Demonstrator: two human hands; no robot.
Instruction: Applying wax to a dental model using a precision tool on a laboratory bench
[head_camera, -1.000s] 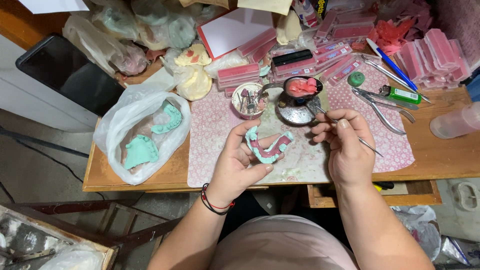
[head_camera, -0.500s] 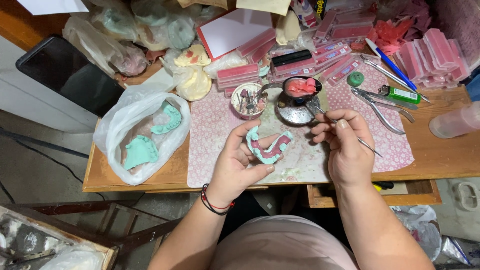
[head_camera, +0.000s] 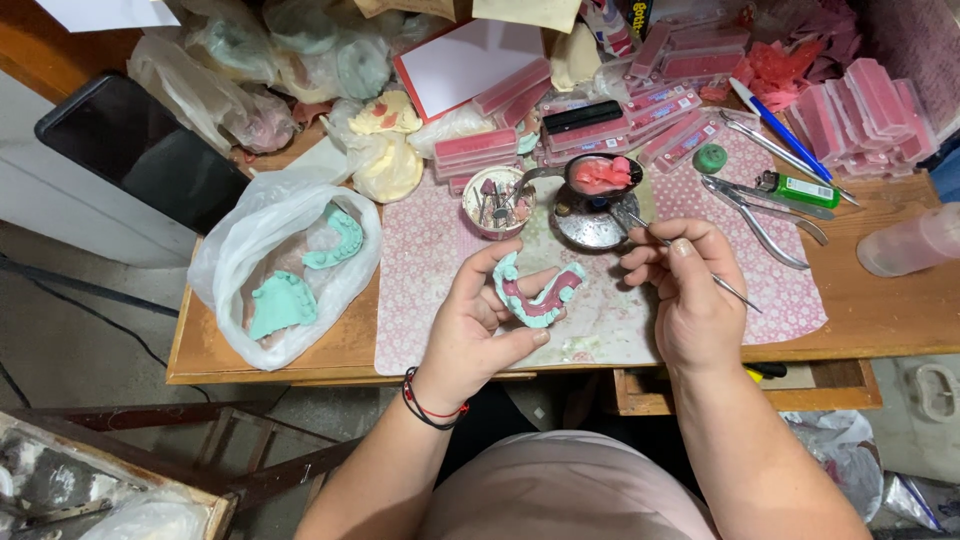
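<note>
My left hand (head_camera: 478, 325) holds a green horseshoe-shaped dental cast (head_camera: 535, 297) with pink wax on its ridge, just above the patterned mat (head_camera: 430, 270). My right hand (head_camera: 690, 295) pinches a thin metal wax tool (head_camera: 690, 262), its tip reaching toward a small metal ladle (head_camera: 602, 173) filled with pink wax. That ladle rests over a round metal burner (head_camera: 590, 220). The two hands are a short gap apart, the cast between them.
A white plastic bag (head_camera: 280, 265) with two green casts lies at the left. A small cup of burs (head_camera: 498, 200), pink wax boxes (head_camera: 480, 150), pliers (head_camera: 760, 215), a lighter (head_camera: 800, 188), a blue pen (head_camera: 775, 115) and a pink bottle (head_camera: 910, 240) crowd the wooden desk (head_camera: 880, 310).
The cast has tilted slightly in my left hand. My right hand with the tool has stayed almost in place.
</note>
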